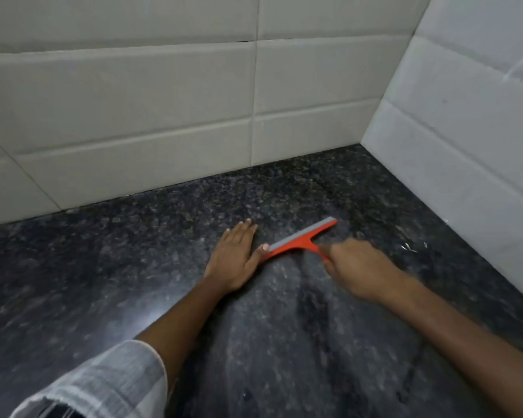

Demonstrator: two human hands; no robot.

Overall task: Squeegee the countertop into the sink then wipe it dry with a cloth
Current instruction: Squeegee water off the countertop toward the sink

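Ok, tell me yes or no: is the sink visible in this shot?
No, only the dark granite countertop, the tiled walls and the two hands with the orange squeegee show.

Our right hand (357, 268) was smeared by motion blur, and it covered the squeegee (302, 238) handle. Our left thumb hid the blade's near tip. The lower left frame edge cut off our sleeve (103, 384).

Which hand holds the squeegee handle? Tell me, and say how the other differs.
The right hand grips the red squeegee by its handle. The left hand lies flat on the countertop, fingers straight, thumb at the blade's end.
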